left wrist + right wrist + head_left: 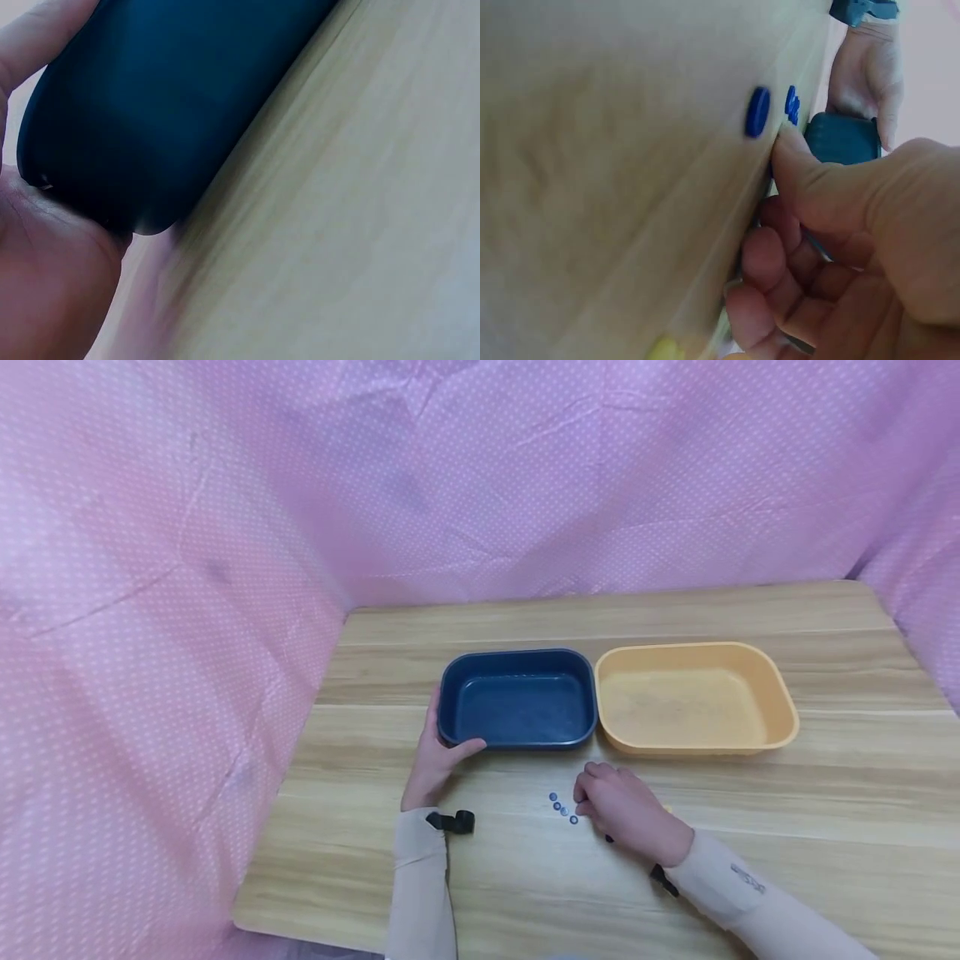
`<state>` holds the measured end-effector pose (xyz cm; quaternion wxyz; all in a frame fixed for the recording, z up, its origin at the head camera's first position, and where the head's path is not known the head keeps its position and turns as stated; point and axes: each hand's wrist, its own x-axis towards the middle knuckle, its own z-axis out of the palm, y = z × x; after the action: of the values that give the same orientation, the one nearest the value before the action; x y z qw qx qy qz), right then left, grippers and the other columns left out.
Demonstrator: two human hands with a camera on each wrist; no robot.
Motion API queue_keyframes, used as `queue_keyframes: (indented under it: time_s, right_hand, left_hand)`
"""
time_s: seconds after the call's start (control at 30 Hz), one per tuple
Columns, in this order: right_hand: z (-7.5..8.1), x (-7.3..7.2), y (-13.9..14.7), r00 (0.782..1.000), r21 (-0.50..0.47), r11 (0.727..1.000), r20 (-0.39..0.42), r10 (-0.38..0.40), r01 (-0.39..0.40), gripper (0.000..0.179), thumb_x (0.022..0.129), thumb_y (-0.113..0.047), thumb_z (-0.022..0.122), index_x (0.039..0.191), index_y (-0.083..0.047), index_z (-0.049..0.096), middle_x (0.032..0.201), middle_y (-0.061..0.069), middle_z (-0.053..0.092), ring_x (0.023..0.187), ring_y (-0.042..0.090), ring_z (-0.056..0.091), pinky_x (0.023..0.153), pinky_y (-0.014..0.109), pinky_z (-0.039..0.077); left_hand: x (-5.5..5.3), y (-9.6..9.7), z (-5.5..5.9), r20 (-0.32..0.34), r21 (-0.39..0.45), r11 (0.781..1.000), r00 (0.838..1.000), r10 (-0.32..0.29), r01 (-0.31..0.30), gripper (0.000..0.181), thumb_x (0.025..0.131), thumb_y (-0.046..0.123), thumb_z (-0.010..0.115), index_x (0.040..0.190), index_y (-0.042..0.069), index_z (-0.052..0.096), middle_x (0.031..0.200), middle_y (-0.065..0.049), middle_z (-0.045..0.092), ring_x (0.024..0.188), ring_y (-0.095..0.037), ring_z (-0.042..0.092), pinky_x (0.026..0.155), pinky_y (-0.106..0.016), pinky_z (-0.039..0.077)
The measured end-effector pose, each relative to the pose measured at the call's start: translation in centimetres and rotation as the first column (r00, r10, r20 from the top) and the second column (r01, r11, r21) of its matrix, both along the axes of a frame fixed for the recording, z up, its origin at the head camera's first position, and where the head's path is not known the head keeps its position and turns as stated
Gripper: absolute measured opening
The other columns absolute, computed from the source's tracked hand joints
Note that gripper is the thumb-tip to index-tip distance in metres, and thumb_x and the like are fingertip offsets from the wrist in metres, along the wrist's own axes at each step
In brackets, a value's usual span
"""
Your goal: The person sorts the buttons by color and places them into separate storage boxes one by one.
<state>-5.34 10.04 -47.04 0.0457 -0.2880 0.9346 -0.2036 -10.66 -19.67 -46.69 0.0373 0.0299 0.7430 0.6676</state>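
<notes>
My left hand [432, 760] holds the near left corner of a dark blue tub [517, 745], its thumb along the front rim. In the left wrist view the palm lies against the tub's outer wall [172, 97]. My right hand [626, 806] is low over the table, just right of several small round blue discs [573, 820] that look like buttons. Seen from the right wrist, its fingers are curled and the thumb tip [789, 139] is close to the blue discs [757, 112]. Whether a disc is between thumb and forefinger is hidden.
A pale orange tub [697, 749] stands right beside the blue one, their rims nearly touching. A small yellow piece [666, 349] lies on the wooden table [847, 793] by the right hand. Pink dotted cloth [600, 485] hangs behind and at both sides.
</notes>
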Motion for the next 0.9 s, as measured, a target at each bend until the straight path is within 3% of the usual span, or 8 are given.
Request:
queue_keyframes:
  time_s: [0.33,0.6,0.7,0.9]
  right_hand:
    - [-0.2,-0.3,0.5,0.998,0.118,0.992,-0.045,0.044,-0.039,0.021,0.085,-0.024,0.076,0.077,-0.012,0.061,0.073,-0.004,0.051,0.072,0.018,0.049,0.066,0.035,0.043]
    - [-0.1,0.2,0.5,0.994,0.095,0.993,-0.080,0.079,-0.071,0.021,0.085,-0.023,0.074,0.075,-0.013,0.058,0.072,-0.006,0.051,0.071,0.016,0.048,0.065,0.034,0.038]
    - [0.1,0.2,0.5,0.995,0.061,0.995,-0.046,0.084,-0.081,0.019,0.087,-0.022,0.072,0.076,-0.015,0.058,0.073,-0.008,0.050,0.072,0.014,0.048,0.068,0.035,0.039]
    - [0.9,0.1,0.7,0.994,-0.047,0.997,0.087,0.069,-0.065,0.012,0.091,-0.018,0.067,0.083,-0.017,0.059,0.079,-0.011,0.050,0.079,0.009,0.049,0.080,0.043,0.046]
  left_hand:
    - [0.0,0.1,0.0,-0.001,-0.021,1.000,1.000,-0.008,0.008,0.110,0.081,0.001,0.077,0.156,0.030,0.002,0.163,0.000,0.010,0.145,-0.024,0.013,0.116,-0.051,0.009]
    - [0.2,0.1,0.3,0.021,-0.057,0.998,1.000,0.007,-0.006,0.110,0.081,0.003,0.078,0.156,0.031,0.003,0.162,0.002,0.010,0.145,-0.020,0.013,0.117,-0.049,0.009]
    - [-0.1,0.0,-0.2,0.029,-0.058,0.998,1.000,0.011,-0.009,0.111,0.080,0.004,0.079,0.157,0.030,0.003,0.162,0.003,0.011,0.145,-0.020,0.014,0.117,-0.049,0.010]
    - [-1.0,-0.3,-2.2,0.020,-0.041,0.999,1.000,0.010,-0.009,0.112,0.080,0.003,0.079,0.157,0.025,0.001,0.161,0.009,0.011,0.144,-0.020,0.015,0.117,-0.049,0.011]
